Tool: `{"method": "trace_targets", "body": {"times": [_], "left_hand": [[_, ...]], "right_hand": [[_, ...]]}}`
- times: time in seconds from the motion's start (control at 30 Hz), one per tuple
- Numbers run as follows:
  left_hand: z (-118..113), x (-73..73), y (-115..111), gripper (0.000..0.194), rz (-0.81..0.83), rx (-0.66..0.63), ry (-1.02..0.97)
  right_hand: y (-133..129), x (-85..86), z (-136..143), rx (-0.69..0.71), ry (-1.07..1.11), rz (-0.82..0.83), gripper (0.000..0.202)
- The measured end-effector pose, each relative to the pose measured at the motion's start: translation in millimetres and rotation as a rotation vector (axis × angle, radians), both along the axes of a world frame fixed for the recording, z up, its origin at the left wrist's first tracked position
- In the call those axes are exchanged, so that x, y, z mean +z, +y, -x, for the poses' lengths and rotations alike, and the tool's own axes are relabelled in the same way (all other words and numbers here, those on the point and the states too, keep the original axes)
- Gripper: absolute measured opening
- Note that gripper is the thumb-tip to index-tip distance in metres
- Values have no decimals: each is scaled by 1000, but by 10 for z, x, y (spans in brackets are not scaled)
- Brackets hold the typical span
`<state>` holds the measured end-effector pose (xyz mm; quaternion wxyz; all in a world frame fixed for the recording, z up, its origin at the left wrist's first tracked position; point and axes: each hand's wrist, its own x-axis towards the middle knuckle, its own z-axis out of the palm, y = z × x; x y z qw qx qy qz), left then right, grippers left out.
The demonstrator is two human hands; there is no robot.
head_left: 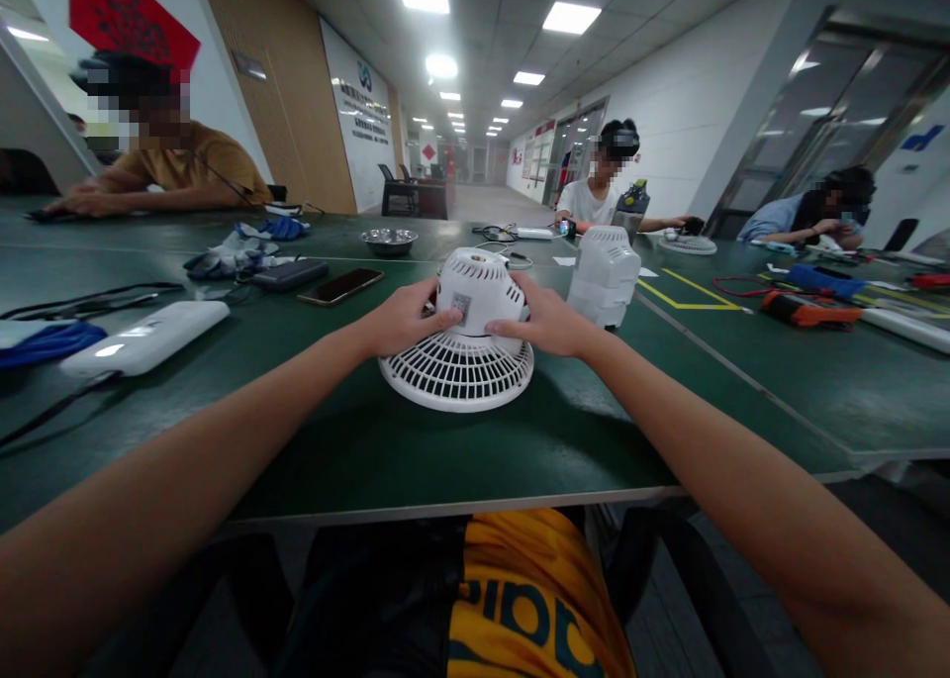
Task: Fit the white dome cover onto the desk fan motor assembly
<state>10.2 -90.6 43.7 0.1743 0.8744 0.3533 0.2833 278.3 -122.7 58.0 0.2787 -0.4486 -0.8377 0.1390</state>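
A small white fan (pixel 460 366) lies face down on the green table (pixel 386 450), its round grille on the surface and its motor housing pointing up. My left hand (pixel 407 317) grips the housing from the left, thumb across its front. My right hand (pixel 547 319) clasps the housing from the right. Both hands hold the same fan between them.
A white ribbed fan part (pixel 605 274) stands just right of the fan. A phone (pixel 341 285), a dark case (pixel 290 274), a white power bank (pixel 144 338), a steel bowl (pixel 389 241) and cables lie to the left. Three other people sit at the table.
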Motion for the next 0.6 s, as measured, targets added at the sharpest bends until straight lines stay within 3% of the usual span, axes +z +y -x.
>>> {"method": "trace_targets", "body": {"times": [0.6], "left_hand": [[7, -10, -7, 77, -37, 40, 33]], "right_hand": [[-4, -4, 14, 24, -18, -22, 83]]}}
